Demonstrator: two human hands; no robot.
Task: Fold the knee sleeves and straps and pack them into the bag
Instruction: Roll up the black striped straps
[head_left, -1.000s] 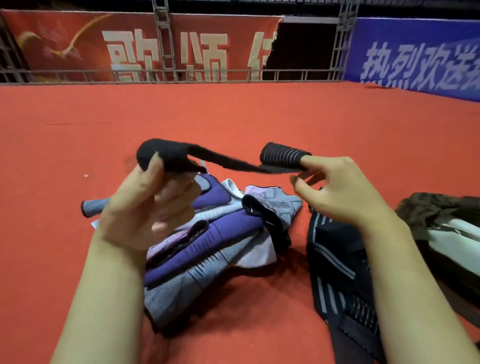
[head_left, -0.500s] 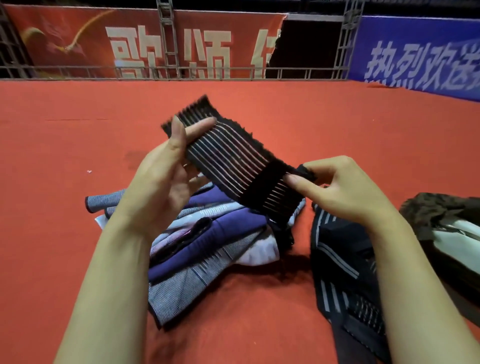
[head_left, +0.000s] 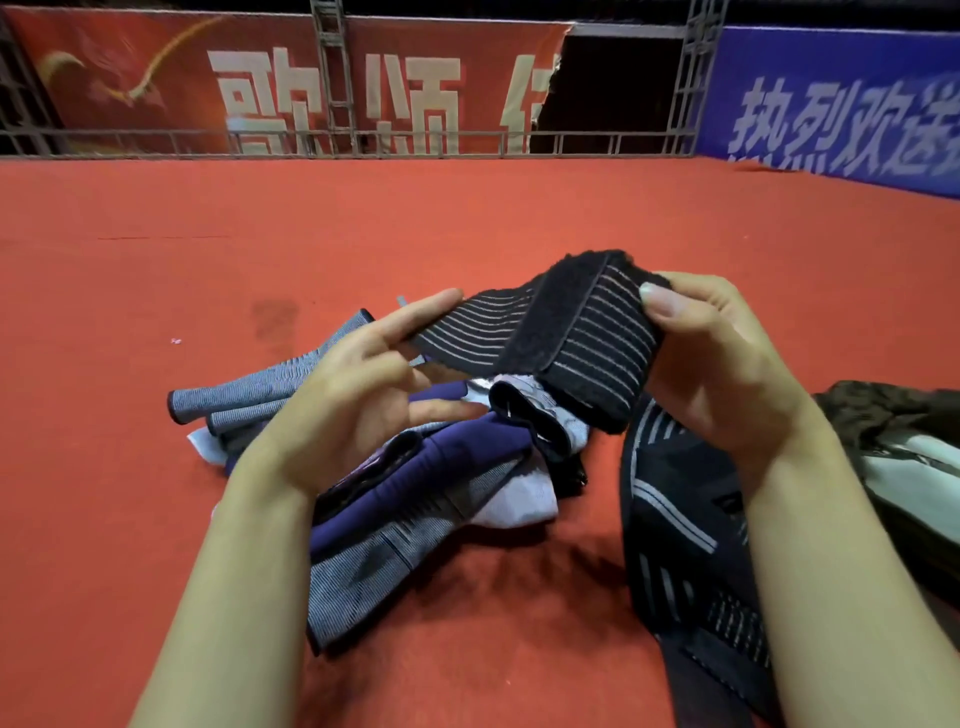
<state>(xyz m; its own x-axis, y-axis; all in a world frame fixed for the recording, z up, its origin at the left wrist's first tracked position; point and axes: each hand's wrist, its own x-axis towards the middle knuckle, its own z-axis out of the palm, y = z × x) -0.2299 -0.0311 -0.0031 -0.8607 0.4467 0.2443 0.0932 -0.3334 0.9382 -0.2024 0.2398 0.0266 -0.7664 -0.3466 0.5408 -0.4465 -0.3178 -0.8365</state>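
A black elastic strap (head_left: 582, 338) with thin grey stripes and a fuzzy black band across it is held above the red carpet. My right hand (head_left: 722, 364) grips its right, doubled-over end, thumb on top. My left hand (head_left: 363, 395) has its fingers nearly straight, and its fingertips touch the strap's left end. Below lies a heap of purple and grey knee sleeves (head_left: 415, 478). A black sleeve with grey stripes (head_left: 685, 530) lies under my right forearm. The dark bag (head_left: 904, 457) shows at the right edge.
Red carpet (head_left: 467, 218) stretches far ahead and to the left. A metal railing (head_left: 353, 140) with a red banner and a blue banner (head_left: 841, 104) closes off the far side.
The strap has been turned and doubled over toward the right. My left hand let go of its grip and now only touches the left end; my right hand wraps round the folded part.
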